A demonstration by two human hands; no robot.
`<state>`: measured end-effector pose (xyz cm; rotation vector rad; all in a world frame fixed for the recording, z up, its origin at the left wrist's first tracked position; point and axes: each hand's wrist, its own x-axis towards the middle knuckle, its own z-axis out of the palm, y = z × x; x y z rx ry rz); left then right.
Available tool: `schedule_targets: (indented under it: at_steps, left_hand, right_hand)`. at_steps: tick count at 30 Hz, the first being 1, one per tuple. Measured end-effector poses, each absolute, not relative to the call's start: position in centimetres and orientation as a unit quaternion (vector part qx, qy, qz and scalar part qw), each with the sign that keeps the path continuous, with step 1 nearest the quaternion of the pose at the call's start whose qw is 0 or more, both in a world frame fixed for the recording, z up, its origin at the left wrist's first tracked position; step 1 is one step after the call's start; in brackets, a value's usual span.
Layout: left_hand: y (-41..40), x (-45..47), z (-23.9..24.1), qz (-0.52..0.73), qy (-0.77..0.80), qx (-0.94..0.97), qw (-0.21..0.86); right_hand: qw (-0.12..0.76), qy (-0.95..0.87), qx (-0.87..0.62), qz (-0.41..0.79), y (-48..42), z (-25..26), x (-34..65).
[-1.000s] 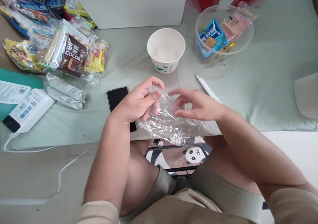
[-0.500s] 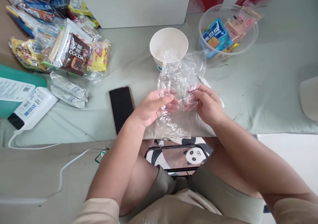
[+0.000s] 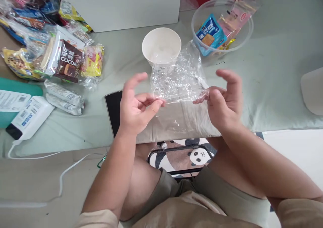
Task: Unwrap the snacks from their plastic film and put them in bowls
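A crinkled clear plastic bag point(image 3: 180, 81) is stretched between my two hands above the table edge. My left hand point(image 3: 137, 106) pinches its near left corner between thumb and fingers, index finger raised. On the other side my right hand point(image 3: 224, 103) grips the near right corner, index finger also lifted and curled. Just beyond the bag stands a white paper bowl point(image 3: 161, 46), its lower front partly behind the plastic. A dark phone point(image 3: 112, 108) lies beside my left hand and is partly covered by it.
At back right, a clear round tub point(image 3: 248, 32) holds snack packets. Wrapped snacks point(image 3: 69, 61) are heaped on the left, near a green bottle point(image 3: 15, 101) and a white device point(image 3: 31, 115) with a cable. A white box point(image 3: 131, 9) stands behind the bowl.
My hands have moved apart, spreading the bag's near edge between them. Both index fingers have lifted away from the plastic. The view has shifted slightly to the right.
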<state>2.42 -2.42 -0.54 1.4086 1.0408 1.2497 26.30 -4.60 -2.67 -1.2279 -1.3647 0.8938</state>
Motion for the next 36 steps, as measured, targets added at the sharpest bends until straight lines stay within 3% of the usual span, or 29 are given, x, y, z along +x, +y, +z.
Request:
schedule_targets:
  at_steps: [4, 8, 10, 13, 17, 22, 24, 28, 32, 36]
  left_hand:
    - [-2.7, 2.0, -1.0, 0.508, 0.376, 0.69, 0.352]
    - [-2.6, 2.2, -1.2, 0.506, 0.446, 0.712, 0.193]
    - [-2.6, 2.6, -1.1, 0.518, 0.468, 0.694, 0.18]
    - [-2.9, 3.3, -0.7, 0.526, 0.447, 0.672, 0.269]
    - [-3.3, 3.9, -0.5, 0.548, 0.388, 0.641, 0.372]
    - [-2.5, 4.0, -1.3, 0.404, 0.481, 0.545, 0.554]
    - [-1.9, 3.9, -1.4, 0.423, 0.491, 0.493, 0.581]
    - [-1.2, 3.9, -1.1, 0.441, 0.465, 0.415, 0.646]
    - [-1.1, 3.8, -1.0, 0.335, 0.457, 0.429, 0.704]
    - [-1.1, 3.3, -1.2, 0.295, 0.492, 0.486, 0.659]
  right_hand:
    - [0.483, -0.671, -0.482, 0.289, -4.8, -2.3, 26.4]
    - [0.459, -0.689, -0.525, 0.197, -4.4, -2.3, 25.9]
    - [0.475, -0.69, -0.517, 0.176, -4.3, -2.1, 25.7]
    - [0.496, -0.69, -0.481, 0.213, -4.7, -1.5, 25.5]
    - [0.468, -0.612, -0.522, 0.366, -5.6, -0.6, 25.0]
    - [0.494, -0.516, -0.522, 0.467, -4.6, -1.7, 24.9]
    - [0.487, -0.495, -0.492, 0.526, -3.9, -2.2, 25.0]
    - [0.379, -0.455, -0.481, 0.646, -3.5, -2.2, 24.7]
    - [0.393, -0.435, -0.509, 0.63, -3.5, -1.8, 24.4]
    - [0.37, -0.458, -0.504, 0.632, -3.2, -1.9, 25.0]
